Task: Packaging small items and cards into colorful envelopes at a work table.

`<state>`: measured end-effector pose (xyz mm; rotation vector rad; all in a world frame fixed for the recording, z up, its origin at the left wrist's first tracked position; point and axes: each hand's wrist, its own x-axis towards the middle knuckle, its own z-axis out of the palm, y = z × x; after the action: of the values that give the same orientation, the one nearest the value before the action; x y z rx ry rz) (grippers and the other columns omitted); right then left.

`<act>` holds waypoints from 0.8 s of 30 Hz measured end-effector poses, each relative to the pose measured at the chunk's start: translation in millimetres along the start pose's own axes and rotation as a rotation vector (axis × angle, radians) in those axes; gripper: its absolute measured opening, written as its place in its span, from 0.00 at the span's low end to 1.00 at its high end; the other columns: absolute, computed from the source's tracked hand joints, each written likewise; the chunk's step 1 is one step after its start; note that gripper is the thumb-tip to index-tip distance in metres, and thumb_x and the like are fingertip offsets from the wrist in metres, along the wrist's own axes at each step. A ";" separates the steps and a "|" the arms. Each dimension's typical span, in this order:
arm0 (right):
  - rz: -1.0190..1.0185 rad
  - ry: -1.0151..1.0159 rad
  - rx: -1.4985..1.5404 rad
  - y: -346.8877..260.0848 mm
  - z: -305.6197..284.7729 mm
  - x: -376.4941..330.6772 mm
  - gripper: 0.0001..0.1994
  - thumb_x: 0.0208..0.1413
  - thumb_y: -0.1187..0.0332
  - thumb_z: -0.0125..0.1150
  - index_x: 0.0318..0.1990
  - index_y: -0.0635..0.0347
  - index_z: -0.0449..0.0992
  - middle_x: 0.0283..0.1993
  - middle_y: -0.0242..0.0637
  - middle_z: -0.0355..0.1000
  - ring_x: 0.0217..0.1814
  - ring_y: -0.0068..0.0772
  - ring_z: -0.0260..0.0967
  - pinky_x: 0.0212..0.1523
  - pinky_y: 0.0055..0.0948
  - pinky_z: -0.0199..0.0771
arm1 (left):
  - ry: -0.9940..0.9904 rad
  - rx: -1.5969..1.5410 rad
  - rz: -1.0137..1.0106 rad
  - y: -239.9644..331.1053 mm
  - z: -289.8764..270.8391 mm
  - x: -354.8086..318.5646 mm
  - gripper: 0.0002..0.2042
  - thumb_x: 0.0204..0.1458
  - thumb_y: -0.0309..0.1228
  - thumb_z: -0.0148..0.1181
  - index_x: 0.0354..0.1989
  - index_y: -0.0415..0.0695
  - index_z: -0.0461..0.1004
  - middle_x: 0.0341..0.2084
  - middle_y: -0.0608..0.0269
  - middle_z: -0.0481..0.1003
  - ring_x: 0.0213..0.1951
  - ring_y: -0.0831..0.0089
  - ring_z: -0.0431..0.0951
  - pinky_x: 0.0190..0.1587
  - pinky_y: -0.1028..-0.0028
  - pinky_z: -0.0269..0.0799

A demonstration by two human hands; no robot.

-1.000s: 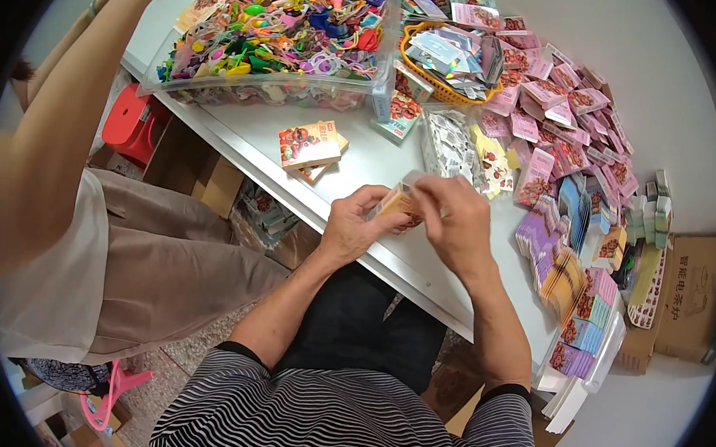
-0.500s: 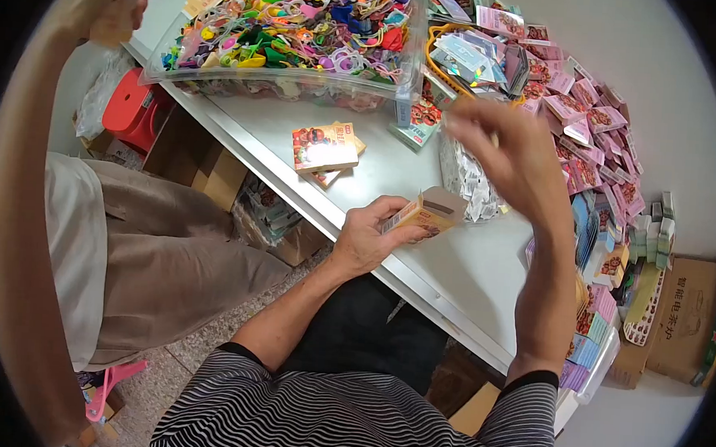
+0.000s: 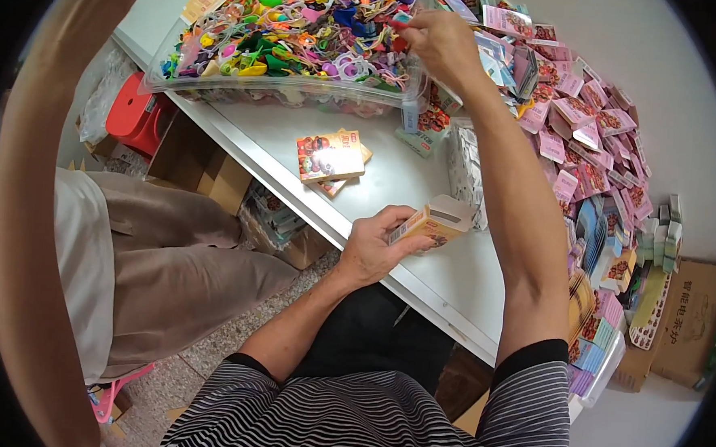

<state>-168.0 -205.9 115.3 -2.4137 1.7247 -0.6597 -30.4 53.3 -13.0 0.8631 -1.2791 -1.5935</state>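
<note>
My left hand [image 3: 373,246] is closed around a small yellow carton [image 3: 432,227], held above the table's near edge with its top flap open. My right hand [image 3: 446,48] reaches over the right end of a clear plastic bin [image 3: 276,90] heaped with colourful small trinkets and elastic loops [image 3: 295,42]. Its thumb and fingertips are pinched at a small red piece [image 3: 399,23] there; the exact shape is too small to tell. Left of the carton, two more yellow cartons [image 3: 331,156] lie stacked on the white table [image 3: 258,129].
A bag of small white packets [image 3: 464,168] and a green carton [image 3: 424,130] stand beyond my left hand. Many pink cartons [image 3: 593,147] are piled on the right, near a basket of cards [image 3: 504,61]. At left, a co-worker's arm [image 3: 33,166] crosses above a red stool [image 3: 133,110].
My right hand has moved up and left from beside the white packets to the trinket bin. The co-worker's hand has left the view. My left hand still holds the carton.
</note>
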 end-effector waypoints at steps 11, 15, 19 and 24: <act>0.306 0.160 1.180 -5.4 -93.0 -152.0 0.08 0.65 0.66 0.63 0.40 0.63 0.79 0.30 0.29 0.75 0.27 0.16 0.69 0.26 0.18 0.65 | 0.007 -0.183 0.026 4.7 4.2 0.3 0.20 0.55 0.22 0.70 0.54 0.30 0.71 0.45 0.51 0.80 0.47 0.72 0.81 0.52 0.74 0.77; 0.191 0.509 0.574 -32.5 -87.4 -236.2 0.04 0.59 0.74 0.66 0.39 0.63 0.81 0.32 0.34 0.76 0.30 0.18 0.68 0.26 0.21 0.65 | 0.023 -0.214 0.019 5.7 17.4 -4.2 0.20 0.54 0.20 0.69 0.54 0.30 0.71 0.47 0.51 0.80 0.48 0.72 0.81 0.53 0.74 0.78; -0.016 0.566 0.301 -44.8 -62.6 -309.0 0.11 0.50 0.81 0.69 0.41 0.60 0.83 0.35 0.37 0.77 0.34 0.29 0.73 0.31 0.26 0.72 | -0.007 -0.258 0.042 11.9 44.6 -21.9 0.20 0.54 0.19 0.69 0.54 0.30 0.71 0.45 0.53 0.81 0.48 0.73 0.81 0.52 0.74 0.78; 0.266 0.325 0.290 -47.1 -75.1 -362.4 0.07 0.54 0.73 0.67 0.40 0.56 0.84 0.28 0.42 0.76 0.28 0.44 0.76 0.28 0.35 0.73 | -0.107 -0.084 0.083 7.6 64.7 -34.3 0.19 0.52 0.21 0.71 0.52 0.33 0.74 0.43 0.58 0.81 0.44 0.76 0.80 0.47 0.76 0.77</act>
<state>-252.4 156.9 94.9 -1.9233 1.8615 -1.2164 -75.2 107.6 8.4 0.6723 -1.2964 -1.6336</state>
